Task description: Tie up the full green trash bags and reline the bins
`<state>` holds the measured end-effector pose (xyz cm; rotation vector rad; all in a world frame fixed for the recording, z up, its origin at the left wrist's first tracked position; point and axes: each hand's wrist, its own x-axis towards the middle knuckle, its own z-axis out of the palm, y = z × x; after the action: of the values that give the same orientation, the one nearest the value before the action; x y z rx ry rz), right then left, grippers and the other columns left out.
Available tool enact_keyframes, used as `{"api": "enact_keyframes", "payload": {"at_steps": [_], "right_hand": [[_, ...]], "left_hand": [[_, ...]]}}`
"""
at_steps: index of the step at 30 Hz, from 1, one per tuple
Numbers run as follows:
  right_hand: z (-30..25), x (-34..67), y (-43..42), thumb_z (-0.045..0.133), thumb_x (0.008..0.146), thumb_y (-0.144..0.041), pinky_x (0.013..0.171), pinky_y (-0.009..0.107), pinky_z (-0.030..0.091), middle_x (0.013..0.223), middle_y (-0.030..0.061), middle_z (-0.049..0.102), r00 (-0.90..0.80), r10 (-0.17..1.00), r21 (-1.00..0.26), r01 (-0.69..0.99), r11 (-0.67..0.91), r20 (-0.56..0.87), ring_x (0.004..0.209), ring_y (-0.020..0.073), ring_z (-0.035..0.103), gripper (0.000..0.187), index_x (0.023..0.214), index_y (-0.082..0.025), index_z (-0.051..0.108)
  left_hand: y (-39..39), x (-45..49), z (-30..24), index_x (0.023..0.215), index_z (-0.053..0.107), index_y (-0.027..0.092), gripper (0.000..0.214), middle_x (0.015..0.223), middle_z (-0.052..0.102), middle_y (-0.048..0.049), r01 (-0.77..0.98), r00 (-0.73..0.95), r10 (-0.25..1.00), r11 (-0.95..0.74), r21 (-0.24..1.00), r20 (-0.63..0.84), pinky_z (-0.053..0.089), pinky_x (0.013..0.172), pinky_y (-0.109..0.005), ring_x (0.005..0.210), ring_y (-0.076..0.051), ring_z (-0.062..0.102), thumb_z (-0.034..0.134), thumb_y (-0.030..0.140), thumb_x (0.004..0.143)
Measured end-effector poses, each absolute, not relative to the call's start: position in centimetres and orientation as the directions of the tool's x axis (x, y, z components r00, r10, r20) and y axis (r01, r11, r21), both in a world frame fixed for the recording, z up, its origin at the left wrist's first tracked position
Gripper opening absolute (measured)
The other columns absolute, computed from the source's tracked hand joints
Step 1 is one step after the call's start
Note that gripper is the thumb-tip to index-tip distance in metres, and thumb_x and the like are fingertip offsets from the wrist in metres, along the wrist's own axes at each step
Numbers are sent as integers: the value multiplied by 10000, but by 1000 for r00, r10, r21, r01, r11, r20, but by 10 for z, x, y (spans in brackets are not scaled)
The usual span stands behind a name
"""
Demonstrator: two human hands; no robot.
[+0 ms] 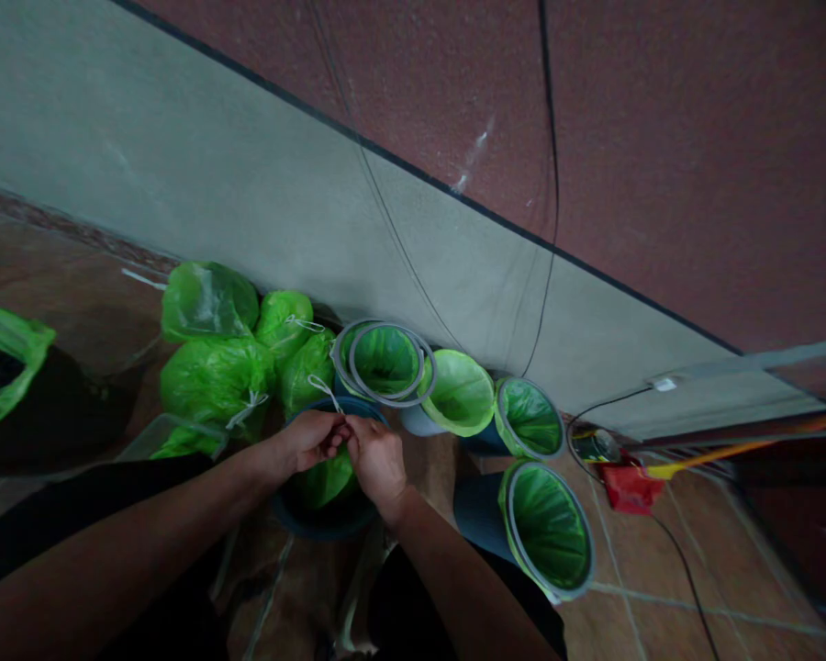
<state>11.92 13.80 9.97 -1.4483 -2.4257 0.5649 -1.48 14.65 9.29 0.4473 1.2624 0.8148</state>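
Your left hand [313, 441] is closed, fingers curled inward, its thumb and fingertips pinching the base of the white drawstring [322, 389]. Your right hand [377, 461] meets it there, likewise closed in a pinch; the exact finger placement is too small to tell. The green plastic bag [327, 479] sits inside the dark blue bin [322, 530], directly below both hands; the drawstring loop extends toward the bin's far rim. Expect thin, soft, slippery film that may tear under a sharp pull. Its weight cannot be judged, since the contents are hidden. Grip at the drawstring or gathered neck rather than the film. Filled green bags [213, 375] rest left of the bin; lined bins [480, 509] stand right of it.
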Motion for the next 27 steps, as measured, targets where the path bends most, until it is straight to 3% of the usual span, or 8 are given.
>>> {"api": "enact_keyframes", "payload": {"at_steps": [4,6,8,10,12,15,20,27], "right_hand": [[96,119,140,474,903,-186,717,282,406,819,45,687,-366,930,-638,714,288,9,758,180,602,214,855,-224,679],[94,118,142,516,862,-221,642,273,391,703,10,636,-264,961,-800,592,95,-80,637,151,550,171,777,-217,665],[95,119,144,589,794,-279,541,251,347,609,-27,559,-222,933,-917,347,-197,-285,531,117,464,106,739,-205,642],[99,123,145,675,708,-334,464,227,274,540,-66,463,-320,813,-870,87,-485,-486,461,85,367,153,733,-194,617],[106,129,146,730,651,-342,434,210,216,490,-108,346,-482,681,-756,-56,-652,-551,422,56,254,223,718,-188,584],[114,137,150,724,678,-302,421,200,188,481,-136,233,-628,586,-674,-129,-727,-512,421,41,126,221,699,-185,538],[107,146,161,707,703,-259,413,188,218,494,-129,232,-633,574,-634,-166,-755,-519,424,38,111,283,636,-196,439],[96,149,166,725,675,-235,403,168,235,470,-135,223,-568,568,-584,-179,-792,-596,409,27,117,305,615,-193,429]], "left_hand": [[145,-18,98,534,529,155,241,450,485,38,-224,57,747,656,721,-662,259,389,-190,368,-52,390,625,293,706],[147,-20,100,558,544,157,253,443,485,39,-165,23,808,584,794,-589,234,386,-196,368,-57,386,611,333,726],[149,-22,101,599,569,159,258,442,504,34,-108,-14,851,520,847,-524,216,386,-209,367,-64,380,609,374,736],[152,-22,101,627,585,162,244,438,516,31,-74,-31,866,495,866,-498,216,396,-221,368,-70,376,620,381,731],[153,-22,100,638,589,167,210,427,498,39,-86,-16,876,478,874,-481,219,409,-230,381,-75,381,640,357,711],[154,-20,99,689,605,167,153,444,498,47,-164,36,877,478,863,-479,224,428,-234,408,-81,395,659,309,669],[152,-23,107,731,580,170,183,534,544,49,-210,137,887,461,862,-441,301,489,-218,486,-82,446,676,224,585],[149,-25,103,681,601,162,104,621,575,35,72,197,960,189,979,-200,386,596,-230,599,-99,508,633,257,651]]}}
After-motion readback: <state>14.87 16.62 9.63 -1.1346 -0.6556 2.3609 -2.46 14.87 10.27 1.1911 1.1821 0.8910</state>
